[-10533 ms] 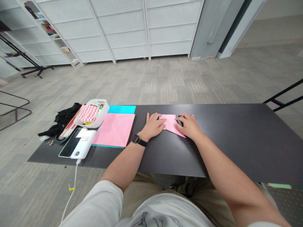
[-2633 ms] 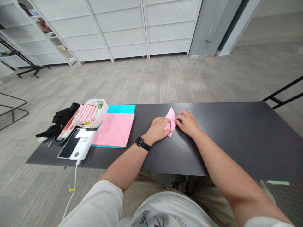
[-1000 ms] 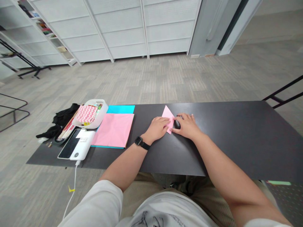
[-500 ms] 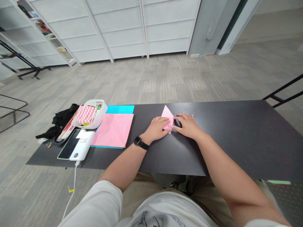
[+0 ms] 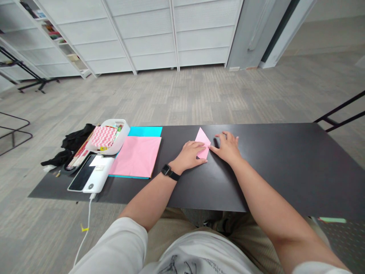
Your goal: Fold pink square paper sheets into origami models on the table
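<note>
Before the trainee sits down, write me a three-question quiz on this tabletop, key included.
1. Which wrist wears the watch?

2. What lies under the fingers of the left hand?
A. A phone
B. Folded pink paper
C. A white container

3. True or false: blue paper shows past the far edge of the large pink sheet.

Key:
1. The left
2. B
3. True

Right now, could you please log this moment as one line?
left hand: on folded pink paper; right hand: thumb at paper's right edge; support: dark rectangular table
</note>
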A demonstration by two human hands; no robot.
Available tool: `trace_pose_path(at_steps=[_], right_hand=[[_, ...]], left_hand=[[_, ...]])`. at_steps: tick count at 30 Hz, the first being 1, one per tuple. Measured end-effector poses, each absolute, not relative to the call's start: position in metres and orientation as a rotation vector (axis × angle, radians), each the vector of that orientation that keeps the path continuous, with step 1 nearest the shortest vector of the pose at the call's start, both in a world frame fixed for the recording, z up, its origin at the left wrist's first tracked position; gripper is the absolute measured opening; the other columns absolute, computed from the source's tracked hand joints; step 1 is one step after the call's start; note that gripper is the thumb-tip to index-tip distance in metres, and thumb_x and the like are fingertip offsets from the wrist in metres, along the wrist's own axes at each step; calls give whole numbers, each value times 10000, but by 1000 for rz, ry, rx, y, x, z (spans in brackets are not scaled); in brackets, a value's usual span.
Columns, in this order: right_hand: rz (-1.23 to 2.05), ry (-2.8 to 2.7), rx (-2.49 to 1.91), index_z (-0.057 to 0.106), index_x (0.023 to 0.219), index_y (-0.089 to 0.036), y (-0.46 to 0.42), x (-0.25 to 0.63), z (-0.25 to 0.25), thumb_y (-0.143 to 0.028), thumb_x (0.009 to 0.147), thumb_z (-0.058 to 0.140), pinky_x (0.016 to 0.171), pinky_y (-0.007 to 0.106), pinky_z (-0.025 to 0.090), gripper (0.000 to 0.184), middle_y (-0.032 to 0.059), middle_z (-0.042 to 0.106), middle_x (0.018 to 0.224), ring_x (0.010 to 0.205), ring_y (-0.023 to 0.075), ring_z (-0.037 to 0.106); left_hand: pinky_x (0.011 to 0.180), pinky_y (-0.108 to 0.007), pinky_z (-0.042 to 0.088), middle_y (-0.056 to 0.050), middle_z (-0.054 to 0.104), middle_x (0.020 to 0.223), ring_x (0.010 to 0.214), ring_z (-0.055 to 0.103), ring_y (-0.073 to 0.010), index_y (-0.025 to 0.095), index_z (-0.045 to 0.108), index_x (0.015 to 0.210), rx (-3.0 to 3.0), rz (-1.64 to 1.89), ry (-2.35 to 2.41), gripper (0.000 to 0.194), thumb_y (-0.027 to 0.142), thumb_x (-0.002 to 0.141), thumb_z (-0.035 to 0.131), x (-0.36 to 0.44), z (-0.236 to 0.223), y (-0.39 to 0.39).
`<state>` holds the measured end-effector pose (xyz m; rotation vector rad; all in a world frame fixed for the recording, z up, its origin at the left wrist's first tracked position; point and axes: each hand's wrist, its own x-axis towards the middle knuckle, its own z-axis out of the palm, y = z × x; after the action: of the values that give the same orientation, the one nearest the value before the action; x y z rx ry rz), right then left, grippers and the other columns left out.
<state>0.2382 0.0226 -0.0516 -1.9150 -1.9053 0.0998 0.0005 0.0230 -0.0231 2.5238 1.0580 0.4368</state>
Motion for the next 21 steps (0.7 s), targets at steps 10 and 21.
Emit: trace_pose_path(at_steps=[10,21], right_hand=[[44,-1735,-1904,673,1323,-191,32,240,-51,-438,928,672,1215,717,284,465,210,609,1410,1358,410,527],[301,-2229,-1462,794,1104,-263,14,232,-38,-289,962,679,970,435,512,184,80,733,1128,1057,277,673]], left_hand=[[1337,-565,219,-62,588,1595,1491,481,-314,292,659,1446,2514,398,1099,589,540,922,766,1,-22,21],[1318,-550,274,-107,594,1560,1445,524,-310,241,474,1564,2456,573,1141,689,455,957,720,-1,-23,21]])
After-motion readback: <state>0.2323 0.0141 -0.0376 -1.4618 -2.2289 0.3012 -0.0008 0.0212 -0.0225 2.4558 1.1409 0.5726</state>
